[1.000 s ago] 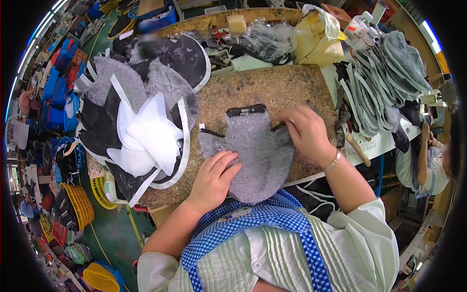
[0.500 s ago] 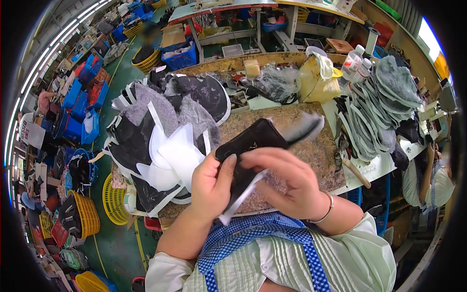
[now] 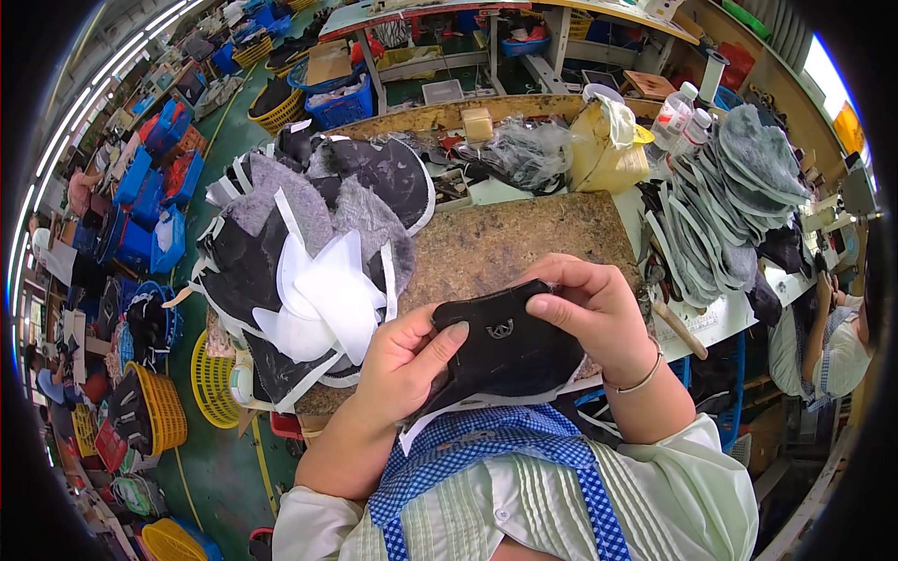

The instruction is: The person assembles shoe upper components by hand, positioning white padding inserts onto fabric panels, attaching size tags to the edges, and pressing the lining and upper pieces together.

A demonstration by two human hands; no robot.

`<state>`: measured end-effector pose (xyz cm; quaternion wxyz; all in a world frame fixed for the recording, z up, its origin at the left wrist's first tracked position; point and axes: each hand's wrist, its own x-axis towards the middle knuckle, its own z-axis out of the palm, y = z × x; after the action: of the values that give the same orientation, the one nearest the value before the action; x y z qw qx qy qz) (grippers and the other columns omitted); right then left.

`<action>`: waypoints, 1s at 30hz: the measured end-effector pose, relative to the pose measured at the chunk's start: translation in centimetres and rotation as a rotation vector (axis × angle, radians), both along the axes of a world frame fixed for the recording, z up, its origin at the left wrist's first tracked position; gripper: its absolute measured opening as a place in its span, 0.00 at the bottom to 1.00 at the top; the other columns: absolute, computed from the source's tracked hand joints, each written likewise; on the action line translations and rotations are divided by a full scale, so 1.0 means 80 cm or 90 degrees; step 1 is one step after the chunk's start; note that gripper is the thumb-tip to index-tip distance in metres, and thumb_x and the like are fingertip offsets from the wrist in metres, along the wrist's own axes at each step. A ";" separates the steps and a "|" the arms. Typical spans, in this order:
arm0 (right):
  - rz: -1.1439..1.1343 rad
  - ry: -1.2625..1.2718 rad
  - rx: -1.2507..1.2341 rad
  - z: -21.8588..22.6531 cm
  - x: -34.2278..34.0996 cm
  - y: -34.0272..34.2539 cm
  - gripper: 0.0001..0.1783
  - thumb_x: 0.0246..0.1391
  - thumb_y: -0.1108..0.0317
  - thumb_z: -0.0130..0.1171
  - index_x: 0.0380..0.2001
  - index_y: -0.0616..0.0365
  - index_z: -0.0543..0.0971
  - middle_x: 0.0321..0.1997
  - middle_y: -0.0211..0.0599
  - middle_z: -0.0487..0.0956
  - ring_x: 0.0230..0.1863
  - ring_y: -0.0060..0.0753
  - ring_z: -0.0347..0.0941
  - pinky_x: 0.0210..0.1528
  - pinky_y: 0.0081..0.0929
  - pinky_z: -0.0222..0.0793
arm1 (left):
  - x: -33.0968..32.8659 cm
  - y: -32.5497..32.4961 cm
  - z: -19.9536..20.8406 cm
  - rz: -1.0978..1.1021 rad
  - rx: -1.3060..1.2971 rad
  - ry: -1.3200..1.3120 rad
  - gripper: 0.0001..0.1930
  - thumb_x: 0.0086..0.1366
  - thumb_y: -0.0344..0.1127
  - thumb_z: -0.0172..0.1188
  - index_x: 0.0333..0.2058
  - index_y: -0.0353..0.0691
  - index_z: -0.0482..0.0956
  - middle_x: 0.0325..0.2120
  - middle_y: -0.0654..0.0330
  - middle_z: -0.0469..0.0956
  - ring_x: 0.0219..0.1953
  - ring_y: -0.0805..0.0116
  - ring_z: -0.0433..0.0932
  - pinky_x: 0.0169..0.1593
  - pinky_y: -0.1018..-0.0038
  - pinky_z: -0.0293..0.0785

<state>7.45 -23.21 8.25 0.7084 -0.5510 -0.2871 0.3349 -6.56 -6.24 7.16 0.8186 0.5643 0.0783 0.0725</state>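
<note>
A black shoe upper (image 3: 505,348) with a small embossed mark and white edging is stretched between my two hands, close to my blue checked apron. My left hand (image 3: 404,363) pinches its left side, thumb on top. At its upper right edge, the thumb and fingers of my right hand (image 3: 599,313) are closed on the material. Just left of my left hand lie several smooth white curved pieces (image 3: 327,294), resting on a heap of black and grey fleece-lined pieces (image 3: 257,266) with white edges. Under and beyond my hands is a worn brown board (image 3: 496,234).
Grey fleece pieces (image 3: 720,215) are stacked at the right, near a wooden handle (image 3: 680,329). Behind the board stand a yellow container (image 3: 603,154), plastic bottles (image 3: 675,117) and a clear plastic bag (image 3: 528,154). A co-worker (image 3: 832,351) sits at far right; a yellow basket (image 3: 213,379) is at left.
My right hand has moved from hovering over the piece to gripping its upper right edge. The upper has been turned and spread flat, its marked face now showing. The blurred dark strip has gone from view.
</note>
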 end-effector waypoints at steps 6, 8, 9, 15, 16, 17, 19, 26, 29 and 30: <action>-0.052 -0.190 0.010 -0.016 0.004 -0.004 0.07 0.56 0.73 0.58 0.34 0.68 0.79 0.36 0.28 0.76 0.38 0.19 0.72 0.42 0.16 0.68 | 0.001 0.003 -0.010 0.005 0.158 -0.017 0.11 0.69 0.31 0.53 0.45 0.31 0.75 0.34 0.64 0.78 0.34 0.81 0.74 0.39 0.84 0.70; -0.056 -0.072 0.051 -0.026 0.002 -0.001 0.06 0.56 0.73 0.58 0.33 0.67 0.79 0.37 0.28 0.77 0.37 0.19 0.73 0.41 0.16 0.68 | 0.002 0.003 -0.010 0.007 0.172 -0.004 0.11 0.68 0.31 0.53 0.46 0.31 0.75 0.35 0.63 0.78 0.35 0.80 0.74 0.39 0.84 0.71; -0.057 0.047 0.089 -0.032 0.001 0.002 0.06 0.56 0.73 0.58 0.32 0.67 0.79 0.37 0.28 0.77 0.37 0.19 0.73 0.41 0.17 0.68 | 0.002 0.004 -0.009 0.010 0.185 0.009 0.12 0.68 0.31 0.53 0.46 0.31 0.75 0.35 0.63 0.79 0.35 0.80 0.75 0.39 0.83 0.71; -0.101 -0.220 -0.011 -0.069 0.017 -0.018 0.35 0.49 0.70 0.63 0.60 0.64 0.64 0.61 0.38 0.68 0.60 0.32 0.65 0.62 0.31 0.57 | 0.004 0.011 -0.042 0.041 -0.188 0.027 0.12 0.68 0.31 0.52 0.48 0.33 0.74 0.38 0.61 0.79 0.38 0.77 0.77 0.41 0.80 0.75; -0.036 -0.025 0.019 -0.085 0.018 -0.034 0.33 0.48 0.73 0.63 0.59 0.64 0.66 0.60 0.40 0.70 0.59 0.32 0.66 0.62 0.32 0.59 | 0.012 0.008 -0.045 0.043 -0.186 0.023 0.12 0.68 0.31 0.52 0.48 0.33 0.74 0.38 0.61 0.79 0.38 0.77 0.77 0.41 0.80 0.75; 0.027 0.170 0.044 -0.100 0.012 -0.046 0.32 0.47 0.75 0.64 0.57 0.65 0.67 0.58 0.42 0.71 0.59 0.31 0.67 0.61 0.33 0.61 | 0.018 0.004 -0.047 0.112 -0.250 0.023 0.12 0.68 0.31 0.52 0.48 0.34 0.74 0.38 0.61 0.79 0.37 0.77 0.77 0.41 0.80 0.75; -0.004 0.351 -0.056 -0.109 -0.011 -0.066 0.27 0.46 0.80 0.63 0.52 0.66 0.72 0.51 0.41 0.76 0.53 0.32 0.72 0.57 0.33 0.66 | 0.026 0.001 -0.069 0.175 -0.249 0.028 0.11 0.68 0.32 0.52 0.47 0.35 0.74 0.36 0.62 0.79 0.34 0.76 0.78 0.39 0.81 0.74; -0.870 -0.772 -0.228 0.052 0.121 -0.113 0.16 0.50 0.74 0.57 0.45 0.63 0.75 0.36 0.45 0.79 0.36 0.41 0.76 0.41 0.32 0.70 | -0.025 0.122 -0.151 0.544 0.744 0.103 0.28 0.55 0.30 0.65 0.53 0.33 0.66 0.42 0.53 0.72 0.44 0.60 0.72 0.50 0.67 0.68; -1.063 -1.257 -0.317 0.120 0.207 -0.188 0.20 0.45 0.77 0.57 0.45 0.59 0.76 0.42 0.41 0.78 0.43 0.46 0.74 0.45 0.35 0.69 | -0.053 0.117 -0.128 0.561 0.943 0.270 0.35 0.52 0.35 0.68 0.56 0.33 0.61 0.44 0.47 0.69 0.45 0.51 0.71 0.49 0.62 0.68; -1.075 -1.250 -0.464 0.126 0.223 -0.204 0.20 0.44 0.75 0.59 0.44 0.57 0.76 0.43 0.39 0.77 0.46 0.43 0.73 0.47 0.35 0.68 | -0.060 0.115 -0.142 0.542 0.942 0.313 0.37 0.50 0.35 0.69 0.56 0.33 0.60 0.45 0.46 0.70 0.45 0.50 0.72 0.49 0.61 0.68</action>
<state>25.31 -39.51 18.37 0.0135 -0.7242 -0.1426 -0.6745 -11.39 2.97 -4.21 0.1077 0.8714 0.3884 0.2798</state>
